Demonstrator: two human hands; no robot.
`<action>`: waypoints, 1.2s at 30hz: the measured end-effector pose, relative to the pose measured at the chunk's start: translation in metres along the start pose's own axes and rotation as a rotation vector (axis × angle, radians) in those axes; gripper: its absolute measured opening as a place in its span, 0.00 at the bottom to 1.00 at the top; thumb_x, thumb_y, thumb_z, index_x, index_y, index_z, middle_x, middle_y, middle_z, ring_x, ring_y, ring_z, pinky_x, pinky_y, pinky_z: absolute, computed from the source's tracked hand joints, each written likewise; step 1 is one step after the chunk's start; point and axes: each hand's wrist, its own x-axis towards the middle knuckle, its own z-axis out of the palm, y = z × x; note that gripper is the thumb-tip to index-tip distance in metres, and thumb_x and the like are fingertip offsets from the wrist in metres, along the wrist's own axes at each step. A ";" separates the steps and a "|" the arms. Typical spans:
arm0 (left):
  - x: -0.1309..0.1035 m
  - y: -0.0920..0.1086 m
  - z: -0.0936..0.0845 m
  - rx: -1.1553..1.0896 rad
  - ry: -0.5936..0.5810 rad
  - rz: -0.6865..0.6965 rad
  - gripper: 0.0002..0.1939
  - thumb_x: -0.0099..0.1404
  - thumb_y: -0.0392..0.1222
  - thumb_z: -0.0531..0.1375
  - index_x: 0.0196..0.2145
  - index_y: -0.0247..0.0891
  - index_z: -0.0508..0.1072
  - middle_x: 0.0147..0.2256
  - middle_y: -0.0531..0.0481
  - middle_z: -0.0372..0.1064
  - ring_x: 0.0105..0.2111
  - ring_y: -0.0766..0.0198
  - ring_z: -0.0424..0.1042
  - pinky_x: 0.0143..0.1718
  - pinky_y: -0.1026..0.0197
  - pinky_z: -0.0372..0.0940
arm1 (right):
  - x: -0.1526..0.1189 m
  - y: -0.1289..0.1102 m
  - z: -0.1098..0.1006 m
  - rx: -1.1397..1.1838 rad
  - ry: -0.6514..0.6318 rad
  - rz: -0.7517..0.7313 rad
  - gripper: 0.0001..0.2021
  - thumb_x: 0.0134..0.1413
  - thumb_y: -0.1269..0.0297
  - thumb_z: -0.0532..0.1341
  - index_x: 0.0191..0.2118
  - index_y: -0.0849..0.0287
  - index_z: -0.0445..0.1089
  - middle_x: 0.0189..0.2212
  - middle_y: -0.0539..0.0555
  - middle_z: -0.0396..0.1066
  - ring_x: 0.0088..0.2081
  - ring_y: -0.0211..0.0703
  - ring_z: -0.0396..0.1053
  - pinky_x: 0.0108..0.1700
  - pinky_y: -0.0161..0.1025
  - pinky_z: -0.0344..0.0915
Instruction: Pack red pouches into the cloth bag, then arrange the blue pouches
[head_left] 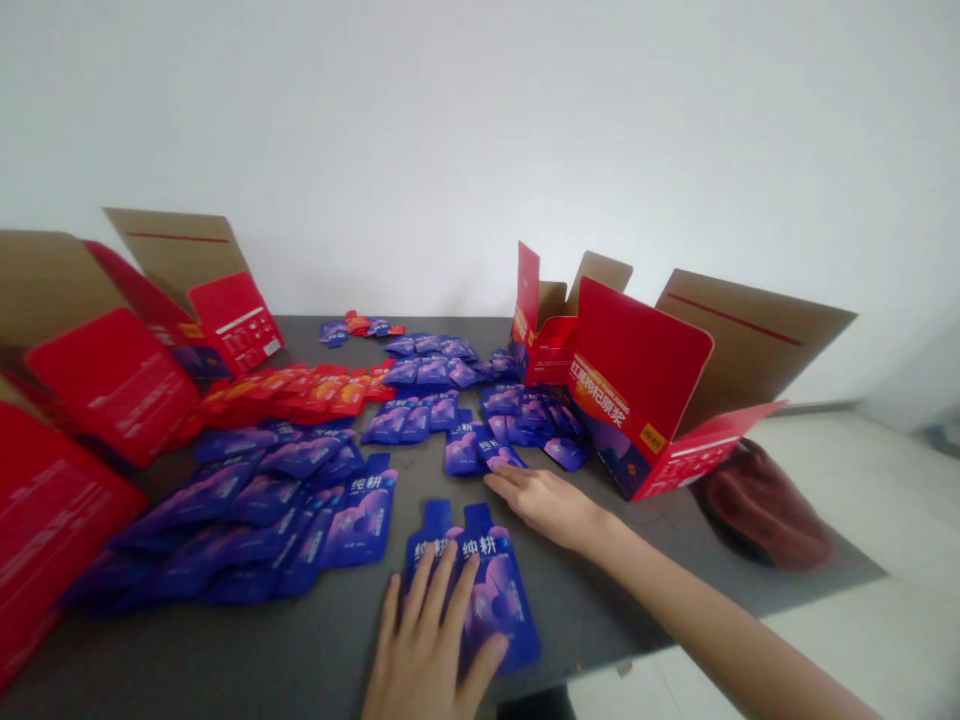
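My left hand [429, 635] lies with fingers spread over two purple pouches [499, 595], side by side near the front edge of the table. They are flat, with narrow necks pointing away from me. Farther forward, my right hand [551, 505] has its fingers together at the lower end of another purple pouch [496, 448]; its thumb is hidden. That pouch lies tilted beside a similar purple pouch [463, 450]. To the left, a big heap of purple pouches [255, 510] reaches close to my left hand.
Red pouches [315, 392] lie in a row behind the heap. More purple pouches [431, 370] are stacked farther back. Open red cartons [637, 385] stand at the right, and others [112, 385] at the left. A dark red fabric item [765, 505] sits at the table's right edge.
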 end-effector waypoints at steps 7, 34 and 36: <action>0.001 -0.001 0.004 0.007 0.013 0.000 0.29 0.63 0.53 0.49 0.60 0.44 0.54 0.59 0.51 0.53 0.58 0.55 0.53 0.51 0.48 0.58 | 0.005 0.006 -0.039 -0.344 0.382 -0.089 0.15 0.58 0.78 0.47 0.48 0.74 0.65 0.47 0.70 0.67 0.50 0.51 0.66 0.48 0.43 0.67; 0.000 -0.005 0.012 -0.037 0.036 0.024 0.33 0.62 0.58 0.49 0.61 0.44 0.50 0.58 0.48 0.57 0.56 0.52 0.57 0.50 0.48 0.54 | 0.117 0.068 0.027 0.314 0.054 0.362 0.25 0.46 0.63 0.65 0.52 0.61 0.65 0.46 0.58 0.70 0.49 0.48 0.66 0.48 0.37 0.61; 0.000 -0.005 0.012 -0.042 0.033 0.019 0.33 0.62 0.58 0.49 0.61 0.44 0.49 0.58 0.48 0.57 0.56 0.52 0.57 0.50 0.48 0.55 | 0.121 0.064 0.029 0.298 0.013 0.360 0.19 0.45 0.62 0.66 0.46 0.60 0.70 0.41 0.58 0.73 0.46 0.50 0.69 0.44 0.37 0.63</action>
